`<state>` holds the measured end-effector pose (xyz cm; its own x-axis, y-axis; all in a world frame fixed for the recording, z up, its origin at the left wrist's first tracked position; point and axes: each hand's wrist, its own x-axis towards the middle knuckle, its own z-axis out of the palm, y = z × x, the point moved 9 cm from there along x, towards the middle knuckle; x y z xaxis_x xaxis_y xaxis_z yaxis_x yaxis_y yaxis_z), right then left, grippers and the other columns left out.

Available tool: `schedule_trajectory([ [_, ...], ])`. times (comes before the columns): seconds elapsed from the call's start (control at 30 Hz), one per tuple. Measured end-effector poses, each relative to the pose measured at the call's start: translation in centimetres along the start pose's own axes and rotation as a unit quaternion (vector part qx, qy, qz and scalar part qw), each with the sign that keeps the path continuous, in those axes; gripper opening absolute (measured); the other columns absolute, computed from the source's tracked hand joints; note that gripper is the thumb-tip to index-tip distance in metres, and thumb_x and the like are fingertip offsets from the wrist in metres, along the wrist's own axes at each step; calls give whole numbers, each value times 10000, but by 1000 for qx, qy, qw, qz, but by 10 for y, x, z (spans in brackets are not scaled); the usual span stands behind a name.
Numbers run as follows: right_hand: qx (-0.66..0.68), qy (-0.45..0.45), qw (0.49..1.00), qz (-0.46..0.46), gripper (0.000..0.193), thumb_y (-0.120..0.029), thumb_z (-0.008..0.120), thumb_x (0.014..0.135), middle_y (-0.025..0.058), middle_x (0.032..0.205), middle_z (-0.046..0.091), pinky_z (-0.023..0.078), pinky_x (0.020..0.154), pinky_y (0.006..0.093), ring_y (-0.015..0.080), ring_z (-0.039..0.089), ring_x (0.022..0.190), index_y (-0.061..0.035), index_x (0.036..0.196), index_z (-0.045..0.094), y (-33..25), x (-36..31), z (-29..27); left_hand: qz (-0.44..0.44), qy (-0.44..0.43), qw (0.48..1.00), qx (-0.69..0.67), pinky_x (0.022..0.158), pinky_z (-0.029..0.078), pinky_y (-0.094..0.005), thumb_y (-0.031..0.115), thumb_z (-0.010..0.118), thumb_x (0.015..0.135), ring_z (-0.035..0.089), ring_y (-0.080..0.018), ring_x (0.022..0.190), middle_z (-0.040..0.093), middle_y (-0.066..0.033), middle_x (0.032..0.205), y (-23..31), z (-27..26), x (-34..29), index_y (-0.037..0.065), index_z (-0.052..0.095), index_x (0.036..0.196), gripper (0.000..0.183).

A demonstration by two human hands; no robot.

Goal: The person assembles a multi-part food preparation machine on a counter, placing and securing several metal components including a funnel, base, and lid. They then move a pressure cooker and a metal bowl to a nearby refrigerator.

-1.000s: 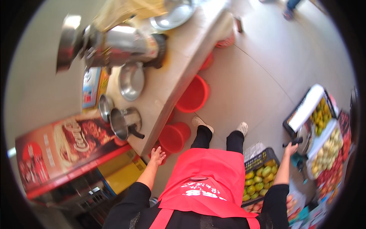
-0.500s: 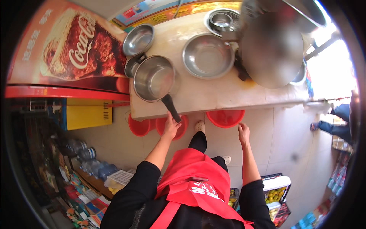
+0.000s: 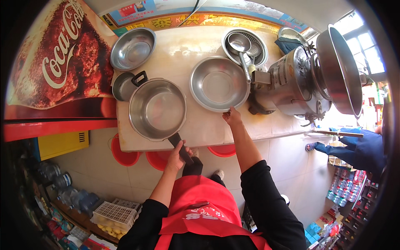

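Observation:
My left hand [image 3: 178, 155] is closed round the long black handle of a pressure cooker pot [image 3: 160, 109], which stands on the table with its handle over the front edge. No lid covers it, and its inside looks bare. At the near rim of a wide steel bowl [image 3: 217, 83], my right hand [image 3: 233, 117] pinches the edge between thumb and fingers. The bowl rests on the table, right of the pot. Just behind it, a steel ladle [image 3: 240, 42] lies across a basin [image 3: 260, 62] holding a perforated strainer.
A steel machine with a wide funnel [image 3: 339, 71] stands at the right end of the table [image 3: 191, 133]. Another basin [image 3: 133, 49] and a small pan [image 3: 123, 86] sit at the left. Red tubs [image 3: 125, 156] are under the front edge. A person in blue [image 3: 354, 148] is at the right.
My right hand has risen from beside my body to the wide bowl's rim. My left hand has closed more fully round the pot's handle. The view has shifted, showing the machine more clearly.

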<state>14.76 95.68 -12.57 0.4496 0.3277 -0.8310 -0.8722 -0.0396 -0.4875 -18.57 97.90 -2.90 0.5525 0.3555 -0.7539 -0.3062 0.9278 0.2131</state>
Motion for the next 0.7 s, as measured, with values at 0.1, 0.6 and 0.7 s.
schedule_trajectory([
  [0.1, -11, -22, 999, -32, 220, -148, 575, 922, 83, 968, 568, 558, 650, 402, 254, 621, 773, -51, 1096, 483, -9, -14, 19, 23, 26, 999, 18, 673, 501, -367, 338, 735, 862, 574, -217, 684, 559, -44, 703, 2, 1, 1, 136, 541, 1046, 335],
  [0.6, -158, 57, 983, -75, 160, -168, 569, 902, -6, 822, 487, 465, 491, 249, 86, 484, 624, -105, 1039, 516, 13, -225, -251, 194, 231, 939, 167, 361, 373, -296, 164, 686, 881, 457, -143, 391, 474, -17, 521, 26, 30, -15, 62, 522, 808, 206],
  [0.7, -147, 98, 981, -73, 82, -144, 551, 905, -11, 712, 465, 454, 471, 253, 87, 459, 549, -102, 967, 517, 12, -268, -311, 191, 229, 942, 152, 366, 382, -296, 163, 688, 879, 466, -149, 393, 482, -29, 523, 7, 48, -10, 48, 529, 806, 209],
])
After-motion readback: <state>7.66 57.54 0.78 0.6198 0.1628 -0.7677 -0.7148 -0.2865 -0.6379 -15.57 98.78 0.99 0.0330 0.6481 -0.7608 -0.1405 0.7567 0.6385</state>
